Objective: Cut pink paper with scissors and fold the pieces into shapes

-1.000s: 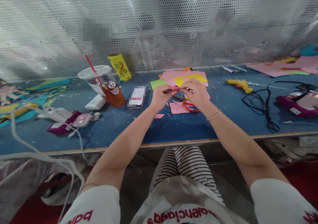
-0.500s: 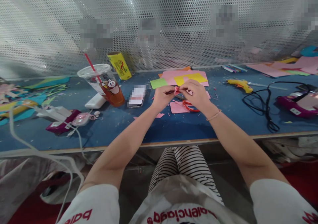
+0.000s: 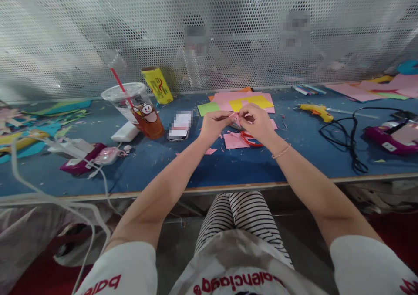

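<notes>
Ahead of me at twelve o'clock, above the counter (image 3: 209, 173), I pinch a small pink paper piece (image 3: 237, 116) between my left hand (image 3: 213, 124) and right hand (image 3: 257, 123), each grip narrowed to thumb and fingertips. Red-handled scissors (image 3: 256, 145) lie at five o'clock from it, a smartphone (image 3: 180, 125) at nine, a yellow glue gun (image 3: 316, 110) at three.

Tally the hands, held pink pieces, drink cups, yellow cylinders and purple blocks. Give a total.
Hands, left hand and right hand: 2
Held pink piece: 1
Drink cup: 1
Yellow cylinder: 1
Purple blocks: 2
Total: 7
</notes>
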`<state>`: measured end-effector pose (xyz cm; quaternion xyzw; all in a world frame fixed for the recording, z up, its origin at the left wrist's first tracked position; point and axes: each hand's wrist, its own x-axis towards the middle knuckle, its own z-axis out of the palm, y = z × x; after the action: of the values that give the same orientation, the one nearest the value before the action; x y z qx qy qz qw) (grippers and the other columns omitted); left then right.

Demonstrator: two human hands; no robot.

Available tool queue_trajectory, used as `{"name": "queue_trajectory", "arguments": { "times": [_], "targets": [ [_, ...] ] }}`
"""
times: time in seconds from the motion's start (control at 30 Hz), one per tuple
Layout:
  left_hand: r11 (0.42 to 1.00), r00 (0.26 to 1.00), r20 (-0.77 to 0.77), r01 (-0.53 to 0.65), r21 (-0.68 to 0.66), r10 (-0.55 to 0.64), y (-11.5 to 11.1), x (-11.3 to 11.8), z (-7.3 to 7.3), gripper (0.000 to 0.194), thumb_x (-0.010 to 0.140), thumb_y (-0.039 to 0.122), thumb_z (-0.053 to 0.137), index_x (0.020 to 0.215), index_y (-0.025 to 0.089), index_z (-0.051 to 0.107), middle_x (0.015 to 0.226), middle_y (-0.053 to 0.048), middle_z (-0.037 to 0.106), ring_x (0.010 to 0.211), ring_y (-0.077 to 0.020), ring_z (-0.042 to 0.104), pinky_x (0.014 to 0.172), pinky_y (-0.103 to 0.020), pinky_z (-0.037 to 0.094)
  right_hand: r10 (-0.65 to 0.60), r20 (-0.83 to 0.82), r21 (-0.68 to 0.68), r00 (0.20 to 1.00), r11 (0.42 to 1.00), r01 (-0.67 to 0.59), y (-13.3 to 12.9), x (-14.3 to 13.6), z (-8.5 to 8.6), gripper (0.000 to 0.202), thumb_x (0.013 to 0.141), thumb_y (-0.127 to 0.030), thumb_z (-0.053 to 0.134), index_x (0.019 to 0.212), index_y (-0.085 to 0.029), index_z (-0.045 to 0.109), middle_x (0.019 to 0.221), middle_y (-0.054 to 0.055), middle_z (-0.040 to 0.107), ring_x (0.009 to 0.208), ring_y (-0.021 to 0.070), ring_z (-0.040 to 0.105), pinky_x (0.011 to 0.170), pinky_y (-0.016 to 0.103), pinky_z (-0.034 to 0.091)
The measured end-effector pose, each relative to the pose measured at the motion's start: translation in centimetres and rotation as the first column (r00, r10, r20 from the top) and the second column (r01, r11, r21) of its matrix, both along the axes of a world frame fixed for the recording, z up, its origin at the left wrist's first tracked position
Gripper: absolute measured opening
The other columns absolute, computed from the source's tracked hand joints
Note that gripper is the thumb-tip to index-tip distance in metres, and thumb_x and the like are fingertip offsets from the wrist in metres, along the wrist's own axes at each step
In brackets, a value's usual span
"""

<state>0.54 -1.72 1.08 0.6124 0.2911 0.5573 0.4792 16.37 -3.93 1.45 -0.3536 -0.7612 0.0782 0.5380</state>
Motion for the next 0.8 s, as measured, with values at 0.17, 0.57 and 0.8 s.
{"name": "queue_trajectory", "arguments": {
  "times": [0.17,0.57,0.8],
  "targets": [
    [1.0,1.0,-0.022,0.006,-0.004,-0.006,0.4,-0.1,-0.2,0.019,0.056,0.028,0.077,0.071,0.017,0.071,0.07,0.0,0.069,0.064,-0.0098,0.061,0.069,-0.026,0.052,-0.017,-0.052,-0.03,0.999,0.999,0.016,0.4,0.0,-0.3,0.003,0.074,-0.017,0.057,0.072,-0.019,0.058,0.077,0.002,0.06,0.075,0.0139,0.055,0.067,0.03,0.047],
    [0.969,0.979,0.117,0.183,-0.166,-0.165,0.6,-0.6,-0.1,0.03,0.054,0.034,0.079,0.073,0.015,0.067,0.061,0.002,0.065,0.054,-0.0083,0.062,0.056,-0.02,0.054,0.058,-0.055,0.018,0.997,0.998,-0.057,0.0,0.4,0.4,0.007,0.074,-0.019,0.06,0.081,-0.019,0.061,0.082,0.002,0.058,0.074,0.0124,0.055,0.063,0.027,0.049],
    [0.946,0.959,0.104,0.277,-0.169,-0.263,1.0,-1.1,-0.2,0.03,0.054,0.036,0.079,0.067,0.014,0.065,0.059,0.001,0.065,0.052,-0.0081,0.062,0.055,-0.019,0.054,0.17,0.056,0.088,0.984,0.981,-0.174,-0.7,0.7,0.8,0.014,0.077,-0.018,0.057,0.089,-0.022,0.062,0.087,0.003,0.056,0.079,0.0135,0.053,0.064,0.028,0.05]
  ]
}}
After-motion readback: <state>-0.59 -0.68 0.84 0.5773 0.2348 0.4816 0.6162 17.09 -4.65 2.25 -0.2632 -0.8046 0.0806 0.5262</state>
